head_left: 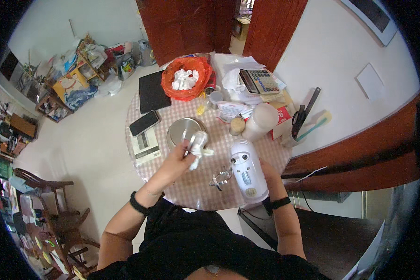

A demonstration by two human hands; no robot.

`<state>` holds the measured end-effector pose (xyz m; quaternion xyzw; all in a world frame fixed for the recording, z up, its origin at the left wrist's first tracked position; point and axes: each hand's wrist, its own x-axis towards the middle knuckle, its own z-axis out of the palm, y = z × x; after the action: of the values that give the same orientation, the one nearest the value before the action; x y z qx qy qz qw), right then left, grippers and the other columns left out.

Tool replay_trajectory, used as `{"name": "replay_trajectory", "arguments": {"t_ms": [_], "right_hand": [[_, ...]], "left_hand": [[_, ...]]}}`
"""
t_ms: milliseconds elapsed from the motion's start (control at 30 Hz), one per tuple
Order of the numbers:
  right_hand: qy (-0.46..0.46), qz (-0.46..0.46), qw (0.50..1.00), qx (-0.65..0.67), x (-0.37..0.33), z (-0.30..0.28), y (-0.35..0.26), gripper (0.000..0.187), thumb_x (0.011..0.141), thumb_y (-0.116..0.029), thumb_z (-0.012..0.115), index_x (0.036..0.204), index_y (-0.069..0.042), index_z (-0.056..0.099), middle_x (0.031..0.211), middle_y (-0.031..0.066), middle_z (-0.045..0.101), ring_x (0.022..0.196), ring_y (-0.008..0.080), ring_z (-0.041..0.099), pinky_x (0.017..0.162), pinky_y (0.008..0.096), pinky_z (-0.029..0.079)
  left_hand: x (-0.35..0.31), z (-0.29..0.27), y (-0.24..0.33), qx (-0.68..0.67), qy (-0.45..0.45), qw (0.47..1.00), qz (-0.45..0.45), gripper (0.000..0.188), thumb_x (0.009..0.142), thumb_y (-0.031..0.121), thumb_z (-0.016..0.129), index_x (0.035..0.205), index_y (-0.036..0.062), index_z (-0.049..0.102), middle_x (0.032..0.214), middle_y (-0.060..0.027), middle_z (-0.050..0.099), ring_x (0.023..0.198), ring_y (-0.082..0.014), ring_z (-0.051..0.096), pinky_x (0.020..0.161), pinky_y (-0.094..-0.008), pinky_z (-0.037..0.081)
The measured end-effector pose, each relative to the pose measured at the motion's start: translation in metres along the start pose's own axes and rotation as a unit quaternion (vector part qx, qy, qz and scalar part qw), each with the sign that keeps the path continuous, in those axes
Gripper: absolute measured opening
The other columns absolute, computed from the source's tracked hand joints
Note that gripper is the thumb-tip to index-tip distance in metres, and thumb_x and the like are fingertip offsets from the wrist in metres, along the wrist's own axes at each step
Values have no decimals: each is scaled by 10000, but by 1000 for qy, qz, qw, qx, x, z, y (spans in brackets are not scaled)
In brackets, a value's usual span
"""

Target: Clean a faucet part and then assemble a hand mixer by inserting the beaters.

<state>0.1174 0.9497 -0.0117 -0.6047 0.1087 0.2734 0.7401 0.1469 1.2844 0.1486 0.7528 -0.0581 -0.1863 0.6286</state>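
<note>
My left hand (181, 157) is closed on a crumpled white tissue (199, 155) and a small clear cup-like piece (199, 138). Both are over the near side of a round metal dish (175, 132). A white rounded appliance (248, 173), with two dark round openings near its top, is at the table's near right. My right hand (267, 171) grips it from its right side, most of the fingers hidden behind it. Left of the appliance is a clear part with a dark end (220, 178); whether it is attached, I cannot tell.
On the round checked table (191, 186) are a phone (144, 123), a black tablet-like slab (154, 92), a red bag-lined bowl of tissues (167, 88), a calculator (261, 81), a white canister (262, 119), and a cup (289, 139) holding scissors and a toothbrush. A wall stands right.
</note>
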Motion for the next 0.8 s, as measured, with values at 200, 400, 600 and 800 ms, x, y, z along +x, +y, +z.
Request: {"name": "replay_trajectory", "arguments": {"t_ms": [200, 400, 600, 800], "right_hand": [[95, -29, 985, -144, -27, 15, 2, 358, 816, -128, 578, 1139, 18, 527, 991, 83, 606, 844, 146, 593, 694, 262, 488], [67, 16, 998, 1, -55, 34, -31, 458, 823, -187, 615, 1211, -8, 451, 1048, 83, 594, 880, 156, 595, 740, 306, 508], [27, -7, 994, 102, -51, 17, -6, 458, 825, -160, 610, 1218, -4, 435, 1032, 90, 593, 865, 151, 598, 714, 298, 520], [74, 17, 993, 86, -53, 34, -16, 457, 821, -168, 614, 1207, 3, 440, 1028, 96, 591, 849, 140, 598, 696, 274, 517]], "left_hand": [[52, 34, -69, -79, -52, 987, -130, 369, 831, 226, 600, 1090, -14, 493, 835, -32, 535, 683, -94, 449, 569, -225, 384], [65, 55, -60, -47, -4, 982, -184, 395, 842, 306, 596, 1053, -21, 530, 751, 4, 505, 643, -86, 414, 548, -222, 355], [59, 50, -50, -210, -95, 960, -161, 334, 899, 290, 513, 1067, 6, 559, 738, 22, 514, 633, -72, 432, 573, -210, 367], [35, 29, -28, -258, -138, 937, -188, 339, 945, 310, 400, 1058, 42, 573, 867, -4, 554, 685, -74, 477, 630, -206, 405]]}}
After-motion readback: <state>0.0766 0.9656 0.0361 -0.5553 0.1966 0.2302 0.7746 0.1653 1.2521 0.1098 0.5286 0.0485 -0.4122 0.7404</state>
